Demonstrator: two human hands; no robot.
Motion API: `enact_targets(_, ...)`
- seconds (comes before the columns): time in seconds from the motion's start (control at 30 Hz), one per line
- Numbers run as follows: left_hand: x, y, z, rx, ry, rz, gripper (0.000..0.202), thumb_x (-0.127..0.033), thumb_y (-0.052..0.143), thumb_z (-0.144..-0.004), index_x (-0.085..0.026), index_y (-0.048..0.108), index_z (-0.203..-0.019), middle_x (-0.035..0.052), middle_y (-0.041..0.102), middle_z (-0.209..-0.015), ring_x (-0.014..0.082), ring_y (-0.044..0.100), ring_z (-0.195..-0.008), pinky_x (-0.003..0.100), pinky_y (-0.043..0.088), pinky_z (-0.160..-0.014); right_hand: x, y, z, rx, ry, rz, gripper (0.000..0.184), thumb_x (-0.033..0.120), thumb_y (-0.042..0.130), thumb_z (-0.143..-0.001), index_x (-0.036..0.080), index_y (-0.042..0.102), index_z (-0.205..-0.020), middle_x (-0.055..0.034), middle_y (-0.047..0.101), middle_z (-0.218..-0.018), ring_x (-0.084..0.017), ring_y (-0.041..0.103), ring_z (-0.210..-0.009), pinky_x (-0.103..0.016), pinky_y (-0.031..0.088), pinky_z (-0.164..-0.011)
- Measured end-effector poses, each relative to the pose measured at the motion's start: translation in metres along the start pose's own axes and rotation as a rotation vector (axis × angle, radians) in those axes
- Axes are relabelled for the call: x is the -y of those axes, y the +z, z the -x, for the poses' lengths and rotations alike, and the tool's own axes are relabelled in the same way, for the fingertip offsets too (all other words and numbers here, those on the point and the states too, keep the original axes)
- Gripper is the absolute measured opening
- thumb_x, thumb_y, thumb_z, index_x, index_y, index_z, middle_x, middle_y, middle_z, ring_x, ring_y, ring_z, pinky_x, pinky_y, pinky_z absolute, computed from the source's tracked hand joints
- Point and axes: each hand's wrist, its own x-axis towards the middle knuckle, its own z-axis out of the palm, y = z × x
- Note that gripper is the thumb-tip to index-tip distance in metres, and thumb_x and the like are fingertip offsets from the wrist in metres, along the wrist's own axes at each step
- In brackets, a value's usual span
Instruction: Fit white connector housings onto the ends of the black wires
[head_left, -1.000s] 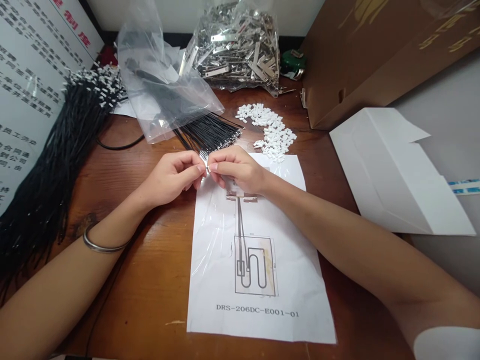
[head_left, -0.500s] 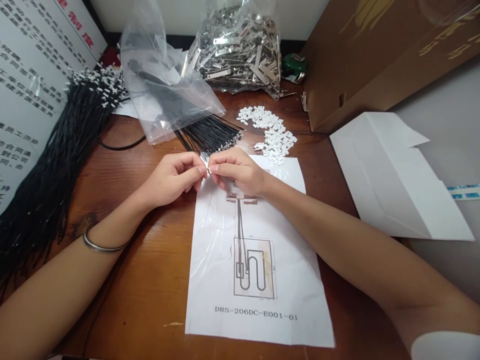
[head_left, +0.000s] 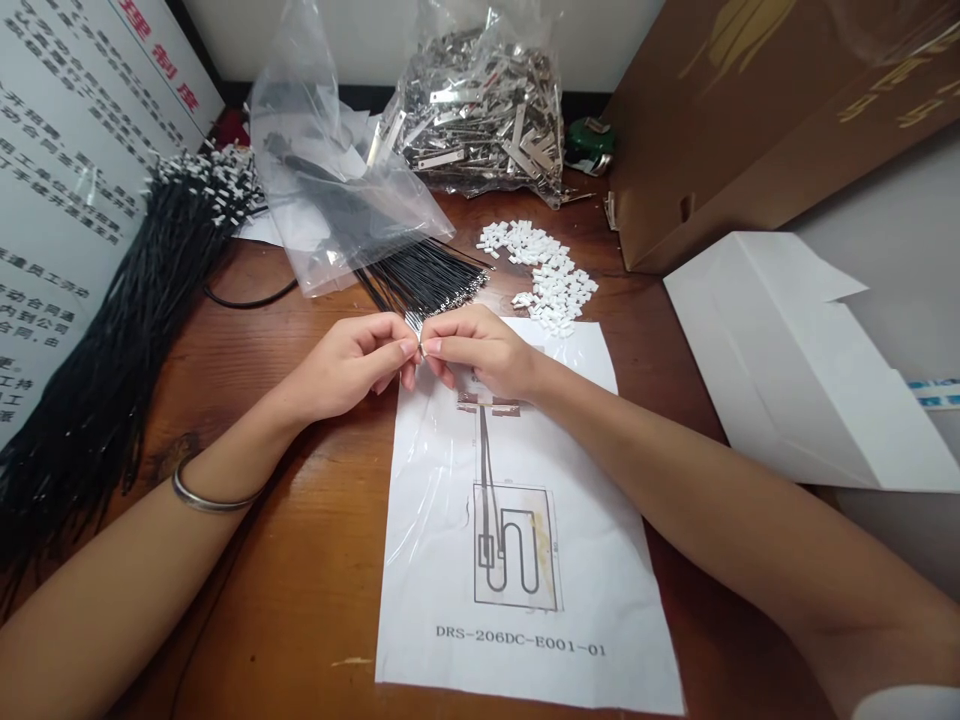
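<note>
wires [head_left: 426,278], likely light, flexible and best gripped near their tips, lie on the table [head_left: 315,510] just beyond left hand [head_left: 358,365] and right hand [head_left: 480,350], both pinching a tiny part [head_left: 421,348] too small to identify.

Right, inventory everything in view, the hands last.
Table: one, brown, foreground.
Printed sheet: one, white, front centre.
White-tipped wires: many, black, left.
Silver-tipped wires: many, black, centre.
Loose bag: one, clear, back left.
Strip-filled bag: one, silvery, back centre.
Small pieces: many, white, right of centre.
Green object: one, green, back right.
Cardboard box: one, brown, right rear.
Folded card: one, white, right.
Lettered board: one, white, far left.
Red object: one, red, back left.
Pinched item: one, colour unclear, centre.
Bangle: one, silvery, lower left.
Sleeve: one, white, lower right.
Left hand: one, bare, centre.
Right hand: one, bare, centre.
</note>
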Motion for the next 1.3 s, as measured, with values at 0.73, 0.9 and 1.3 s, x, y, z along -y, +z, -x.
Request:
enact_targets(0.73, 0.0013, -0.0009, 0.0024, 0.011, -0.053, -0.016, 0.029, -0.036, 0.063, -0.093, -0.015, 0.059, -0.073, 0.0003, 0.065, -0.061, 0.0069, 0.052, -0.048, 0.018, 0.040, -0.046, -0.0026, 0.0006, -0.0002, 0.007, -0.003, 0.022, 0.027, 0.020, 0.052, -0.086, 0.016, 0.053, -0.059, 0.0043, 0.053, -0.053, -0.005, 0.047, -0.043, -0.020, 0.034, -0.044)
enact_targets(0.9, 0.0008, -0.0004, 0.0021, 0.010, -0.070, 0.019, 0.029, -0.037, 0.065, -0.092, -0.015, 0.059, -0.073, 0.0002, 0.065, -0.061, 0.0071, 0.053, -0.047, 0.018, 0.042, -0.045, -0.0035, 0.0008, -0.0003, 0.011, 0.012, 0.029, 0.026, 0.022, 0.053, -0.086, 0.017, 0.054, -0.060, 0.0046, 0.052, -0.049, -0.006, 0.045, -0.042, -0.021, 0.033, -0.043)
enact_targets(1.3, -0.0005, -0.0001, 0.0017, -0.003, -0.061, 0.022, 0.037, -0.047, 0.067, -0.090, -0.015, 0.060, -0.072, 0.0017, 0.067, -0.062, 0.0078, 0.054, -0.048, 0.019, 0.042, -0.046, -0.0039, -0.0009, -0.0014, 0.000, 0.035, -0.049, 0.025, 0.020, 0.054, -0.086, 0.017, 0.054, -0.061, 0.0041, 0.052, -0.051, -0.007, 0.044, -0.043, -0.021, 0.031, -0.043)
